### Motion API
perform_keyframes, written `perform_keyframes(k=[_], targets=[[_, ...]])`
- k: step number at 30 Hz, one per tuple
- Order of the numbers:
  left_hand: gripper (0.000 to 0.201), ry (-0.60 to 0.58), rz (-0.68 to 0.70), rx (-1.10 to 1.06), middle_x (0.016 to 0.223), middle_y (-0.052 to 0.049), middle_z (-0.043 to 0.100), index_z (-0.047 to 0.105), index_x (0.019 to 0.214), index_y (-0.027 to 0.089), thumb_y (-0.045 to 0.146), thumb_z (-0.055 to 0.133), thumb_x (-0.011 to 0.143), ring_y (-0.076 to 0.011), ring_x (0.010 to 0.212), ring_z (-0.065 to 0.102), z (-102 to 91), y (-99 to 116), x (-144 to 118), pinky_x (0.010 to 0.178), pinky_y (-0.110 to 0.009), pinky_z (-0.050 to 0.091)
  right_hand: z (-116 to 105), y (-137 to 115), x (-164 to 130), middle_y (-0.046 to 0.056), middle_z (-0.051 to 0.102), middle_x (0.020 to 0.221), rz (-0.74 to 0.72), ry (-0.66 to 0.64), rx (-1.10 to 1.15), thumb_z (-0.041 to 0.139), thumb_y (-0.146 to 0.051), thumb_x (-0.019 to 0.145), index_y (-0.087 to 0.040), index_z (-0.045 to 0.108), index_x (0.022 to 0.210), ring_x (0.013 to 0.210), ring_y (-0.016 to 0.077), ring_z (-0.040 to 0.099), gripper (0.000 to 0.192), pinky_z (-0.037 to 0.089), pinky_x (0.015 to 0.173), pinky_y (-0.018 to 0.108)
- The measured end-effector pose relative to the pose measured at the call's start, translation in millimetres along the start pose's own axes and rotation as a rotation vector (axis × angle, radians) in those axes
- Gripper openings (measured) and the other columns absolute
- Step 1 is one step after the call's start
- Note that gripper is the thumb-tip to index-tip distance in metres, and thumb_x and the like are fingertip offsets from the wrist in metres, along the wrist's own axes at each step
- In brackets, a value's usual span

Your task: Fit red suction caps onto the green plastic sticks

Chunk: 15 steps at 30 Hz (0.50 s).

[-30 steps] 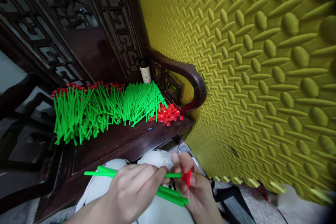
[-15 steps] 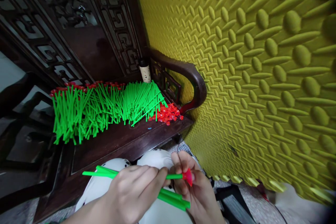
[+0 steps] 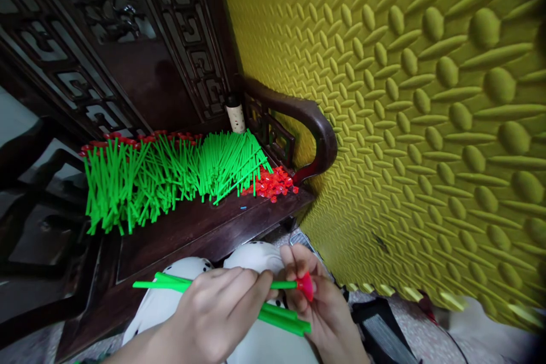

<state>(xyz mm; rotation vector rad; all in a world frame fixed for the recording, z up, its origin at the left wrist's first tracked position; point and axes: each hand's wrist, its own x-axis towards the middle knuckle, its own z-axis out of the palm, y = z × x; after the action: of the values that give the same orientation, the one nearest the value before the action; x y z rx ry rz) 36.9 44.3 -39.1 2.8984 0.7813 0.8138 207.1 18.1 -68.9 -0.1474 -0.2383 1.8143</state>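
My left hand [image 3: 226, 307] is closed around several green plastic sticks [image 3: 284, 318], whose ends stick out on both sides of the fist. One green stick [image 3: 284, 284] points right from between its thumb and forefinger, and its tip meets a red cup-shaped piece [image 3: 305, 286]. My right hand [image 3: 319, 296] pinches that red cup, its flared side turned to the right. How deep the stick sits in the cup is hidden. Both hands are above my white-clad lap [image 3: 256, 259].
On the dark wooden bench [image 3: 170, 239] lie many green sticks [image 3: 140, 182], the left ones with red tops [image 3: 123, 139]. Loose red cups [image 3: 275, 183] are heaped by the armrest [image 3: 319, 119]. A lidded tumbler [image 3: 235, 115] stands behind. The yellow embossed wall [image 3: 405, 125] rises at right.
Almost nothing differs. The hands keep the same hold on the sticks and the red cup, with only a very slight shift. The view has moved slightly.
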Motion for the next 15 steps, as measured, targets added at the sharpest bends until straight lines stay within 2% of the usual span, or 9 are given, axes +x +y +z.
perform_keyframes(k=[6,10,15], targets=[[0.019,0.006,0.024,0.007,0.064,0.002,0.054,0.059,0.104,0.012,0.020,0.043,0.097,-0.0116,0.054,0.051,0.5,-1.4,-1.4,0.049,-0.029,0.032,-1.5,-1.8,3.3,-0.002,0.068,0.079,0.039,-0.076,0.022,0.070,-0.012,0.077,-0.015,0.067,0.079,0.051,0.0022,0.064,0.004,0.050,0.046,0.005],[0.020,0.004,0.042,0.002,0.062,0.003,0.054,0.058,0.106,0.011,0.014,0.040,0.097,-0.0114,0.053,0.052,-3.3,-0.8,3.5,0.049,-0.028,0.033,-0.2,-2.4,5.1,-0.002,0.066,0.075,0.054,-0.077,0.034,0.070,-0.009,0.074,-0.014,0.067,0.078,0.048,0.0016,0.061,0.007,0.048,0.045,0.005],[0.026,0.119,0.034,0.038,0.058,0.003,0.056,0.057,0.099,0.012,0.015,0.031,0.099,-0.0101,0.049,0.054,-9.0,1.2,15.2,0.047,-0.024,0.038,-6.9,4.6,9.6,-0.001,0.064,0.074,0.035,-0.062,0.044,0.068,-0.009,0.073,-0.015,0.063,0.075,0.047,0.0016,0.057,0.008,0.044,0.044,0.008]])
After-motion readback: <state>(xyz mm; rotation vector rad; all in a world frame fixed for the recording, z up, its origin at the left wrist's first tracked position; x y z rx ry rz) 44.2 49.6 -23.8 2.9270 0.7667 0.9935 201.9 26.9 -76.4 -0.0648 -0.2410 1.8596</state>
